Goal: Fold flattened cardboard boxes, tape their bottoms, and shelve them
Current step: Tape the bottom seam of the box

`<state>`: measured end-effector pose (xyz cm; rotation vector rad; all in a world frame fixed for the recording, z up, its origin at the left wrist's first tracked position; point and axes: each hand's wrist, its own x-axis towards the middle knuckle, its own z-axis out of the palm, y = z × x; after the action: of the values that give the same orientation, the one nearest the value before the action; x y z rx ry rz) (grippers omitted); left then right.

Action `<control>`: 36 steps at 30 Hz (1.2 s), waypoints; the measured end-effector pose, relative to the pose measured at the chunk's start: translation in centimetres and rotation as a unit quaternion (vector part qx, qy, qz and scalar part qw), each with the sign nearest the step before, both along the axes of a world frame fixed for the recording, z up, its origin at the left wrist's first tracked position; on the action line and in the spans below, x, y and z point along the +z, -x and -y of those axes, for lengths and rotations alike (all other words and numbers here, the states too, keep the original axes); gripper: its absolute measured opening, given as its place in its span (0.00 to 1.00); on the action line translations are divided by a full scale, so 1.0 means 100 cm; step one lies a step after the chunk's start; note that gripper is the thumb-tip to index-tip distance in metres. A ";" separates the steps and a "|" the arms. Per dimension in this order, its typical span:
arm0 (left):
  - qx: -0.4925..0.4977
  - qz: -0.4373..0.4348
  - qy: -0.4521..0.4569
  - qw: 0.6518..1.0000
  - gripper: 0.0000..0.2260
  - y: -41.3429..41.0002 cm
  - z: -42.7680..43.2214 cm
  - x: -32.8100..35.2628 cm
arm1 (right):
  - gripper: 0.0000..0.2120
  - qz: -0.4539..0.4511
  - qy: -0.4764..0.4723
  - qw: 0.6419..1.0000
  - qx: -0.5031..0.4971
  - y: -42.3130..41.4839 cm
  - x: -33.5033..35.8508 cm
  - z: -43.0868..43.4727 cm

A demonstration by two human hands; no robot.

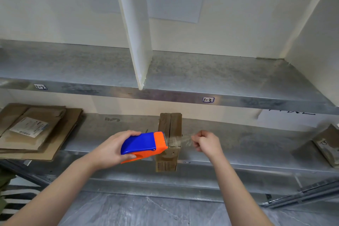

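A small folded cardboard box [170, 126] lies on the lower metal shelf [256, 145], its near end hanging over the front edge. My left hand [113, 147] grips a blue and orange tape dispenser [144, 146] against the box's left side. A strip of clear tape [180, 140] runs from the dispenser across the box to my right hand [206, 143], which pinches the tape's free end just right of the box.
A stack of flattened cardboard boxes [34, 132] lies at the left of the lower shelf. Another cardboard piece [328, 145] sits at the far right. The upper shelf [220, 77] is split by a white divider [135, 33]. Grey floor lies below.
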<state>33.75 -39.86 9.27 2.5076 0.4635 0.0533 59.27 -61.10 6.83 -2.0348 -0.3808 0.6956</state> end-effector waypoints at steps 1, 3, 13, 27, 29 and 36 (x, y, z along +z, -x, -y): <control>0.000 0.003 -0.003 1.000 0.29 -0.001 -0.002 0.001 | 0.07 -0.013 -0.008 1.000 -0.005 0.002 0.001 -0.002; -0.007 0.001 -0.009 1.000 0.30 -0.001 -0.006 0.002 | 0.06 -0.032 -0.023 0.999 -0.017 0.003 0.003 -0.006; 0.013 0.009 -0.056 0.998 0.33 -0.005 -0.005 -0.004 | 0.08 -0.037 -0.043 0.998 -0.014 -0.004 0.033 -0.044; 0.080 0.045 -0.067 0.994 0.31 -0.008 -0.008 -0.013 | 0.06 -0.064 -0.026 0.998 -0.005 0.012 0.022 -0.021; 0.085 0.046 -0.056 0.994 0.30 -0.009 -0.009 -0.012 | 0.07 -0.076 -0.035 0.996 -0.018 0.015 0.018 -0.015; 0.067 0.046 0.044 0.996 0.29 -0.008 -0.003 -0.014 | 0.07 -0.008 -0.054 0.998 -0.034 0.007 0.019 -0.005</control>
<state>34.57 -39.58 7.90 2.3746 0.5825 0.1947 58.62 -60.57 8.76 -1.9298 -0.3305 0.6366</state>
